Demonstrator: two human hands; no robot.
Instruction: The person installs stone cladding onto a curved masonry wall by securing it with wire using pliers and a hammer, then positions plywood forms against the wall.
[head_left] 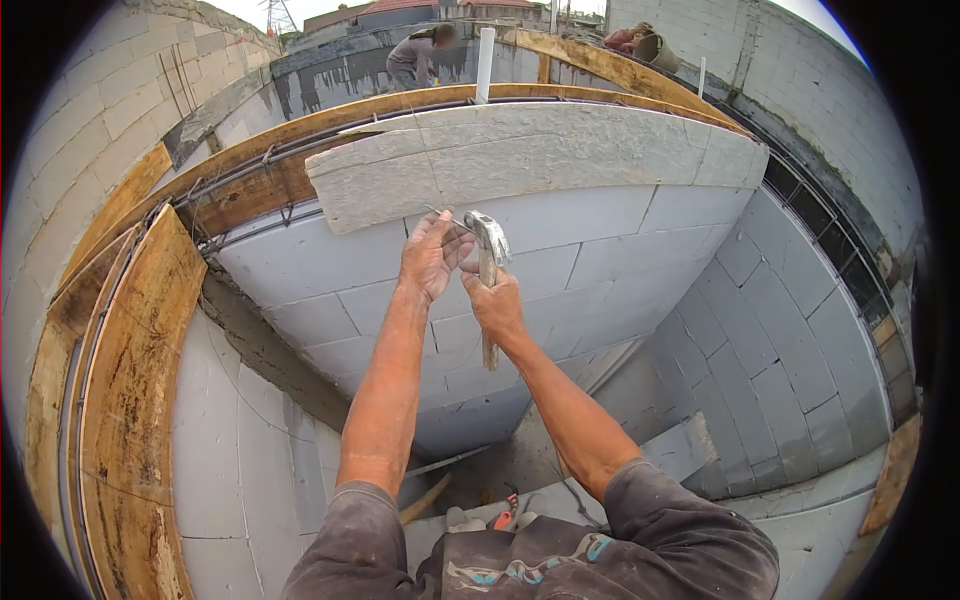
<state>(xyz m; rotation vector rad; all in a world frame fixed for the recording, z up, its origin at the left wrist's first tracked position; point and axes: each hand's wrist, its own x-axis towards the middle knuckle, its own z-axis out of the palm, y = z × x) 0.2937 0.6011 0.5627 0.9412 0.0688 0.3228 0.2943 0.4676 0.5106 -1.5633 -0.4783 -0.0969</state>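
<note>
My left hand (436, 256) is raised in front of the grey board (540, 150), its thumb and fingers pinched on a thin nail (433, 210). Close beside it, my right hand (497, 302) wraps round the handle of a claw hammer (488, 238). The metal head is up, right next to my left fingertips, and the handle's end sticks out below my fist. Behind both hands stands a wall of pale blocks (370, 262), with the board along its top.
Wooden formwork planks (140, 420) run along the left wall, with steel rebar (250, 165) behind the board. A white pipe (485, 65) stands upright beyond. Farther back, a person (412, 58) bends over, near a bucket (656, 52). Below lies a deep block-walled space with an orange-handled tool (503, 520).
</note>
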